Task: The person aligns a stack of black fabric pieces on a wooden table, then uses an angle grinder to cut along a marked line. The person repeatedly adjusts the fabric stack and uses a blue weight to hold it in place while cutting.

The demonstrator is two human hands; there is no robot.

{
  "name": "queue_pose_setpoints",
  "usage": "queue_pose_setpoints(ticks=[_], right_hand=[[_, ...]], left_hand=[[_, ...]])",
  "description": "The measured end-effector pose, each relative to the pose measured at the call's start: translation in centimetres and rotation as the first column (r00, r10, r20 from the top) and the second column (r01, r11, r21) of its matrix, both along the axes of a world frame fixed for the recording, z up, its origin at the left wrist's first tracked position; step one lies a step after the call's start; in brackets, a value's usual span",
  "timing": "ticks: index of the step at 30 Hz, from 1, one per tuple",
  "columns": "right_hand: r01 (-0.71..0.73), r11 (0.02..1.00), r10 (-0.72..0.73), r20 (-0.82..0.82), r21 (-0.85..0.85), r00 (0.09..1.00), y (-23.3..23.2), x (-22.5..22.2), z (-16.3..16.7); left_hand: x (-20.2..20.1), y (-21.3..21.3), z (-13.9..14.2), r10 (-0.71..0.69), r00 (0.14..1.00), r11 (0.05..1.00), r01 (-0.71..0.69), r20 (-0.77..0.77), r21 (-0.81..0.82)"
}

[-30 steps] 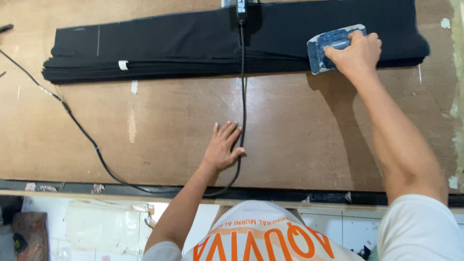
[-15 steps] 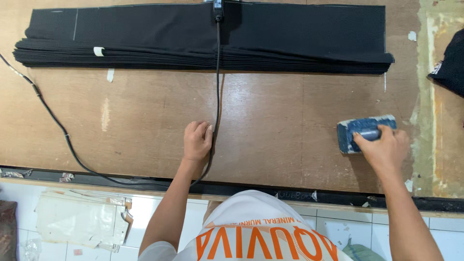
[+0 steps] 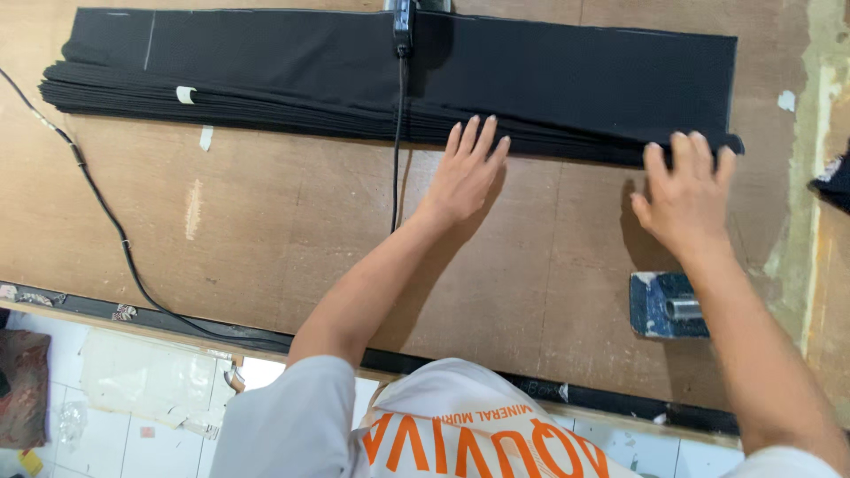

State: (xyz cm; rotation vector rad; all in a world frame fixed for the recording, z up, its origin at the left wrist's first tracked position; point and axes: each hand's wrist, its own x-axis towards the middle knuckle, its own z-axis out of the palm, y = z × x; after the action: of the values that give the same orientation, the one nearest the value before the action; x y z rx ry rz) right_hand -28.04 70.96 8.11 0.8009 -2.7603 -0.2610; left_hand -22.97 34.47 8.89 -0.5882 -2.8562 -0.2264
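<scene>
We saw both hands reaching toward twelve o'clock across a wooden table (image 3: 266, 230). The left hand (image 3: 465, 173) lay flat with its fingers spread narrowly, the tips touching the near edge of a long stack of black cloth (image 3: 567, 84) that stretched across the far side of the table from nine o'clock to three o'clock. The right hand (image 3: 686, 199) was open as well, fingers loosely apart and holding nothing, its tips at the stack's near corner toward three o'clock. Just at six o'clock from that hand, beside the forearm, a blue and grey block with a metal handle (image 3: 664, 305) sat on the table, untouched. A black cable (image 3: 397, 168) ran from a dark device (image 3: 403, 16) on the cloth at twelve o'clock down past the left hand, and looped away toward nine o'clock
</scene>
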Motion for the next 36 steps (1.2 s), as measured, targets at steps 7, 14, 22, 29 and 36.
queue_pose_setpoints(ticks=[7,14,22,29,36], right_hand=[[-0.146,0.972,0.133,0.078,0.185,0.988,-2.3,-11.9,-1.0],[-0.16,0.981,0.163,-0.018,0.106,0.987,-2.8,-15.7,-6.2],[-0.192,0.98,0.198,-0.105,0.06,0.975,-2.6,-15.8,-8.1],[-0.144,0.984,0.155,-0.11,0.105,0.982,2.0,-14.8,-8.1],[0.011,0.985,0.002,-0.074,0.172,0.997,8.2,-12.8,-7.0]], left_hand=[[-10.0,-0.7,-2.2,0.119,0.993,0.983,-0.12,-0.02,-0.137],[-14.0,-2.5,-7.1,0.086,0.994,0.979,-0.096,-0.065,-0.181],[-15.2,-2.6,-8.8,0.042,0.991,0.963,-0.074,-0.126,-0.258],[-14.9,1.9,-9.5,-0.021,0.988,0.981,-0.009,-0.15,-0.195],[-14.1,9.3,-9.1,-0.112,0.992,0.988,0.104,-0.064,-0.113]])
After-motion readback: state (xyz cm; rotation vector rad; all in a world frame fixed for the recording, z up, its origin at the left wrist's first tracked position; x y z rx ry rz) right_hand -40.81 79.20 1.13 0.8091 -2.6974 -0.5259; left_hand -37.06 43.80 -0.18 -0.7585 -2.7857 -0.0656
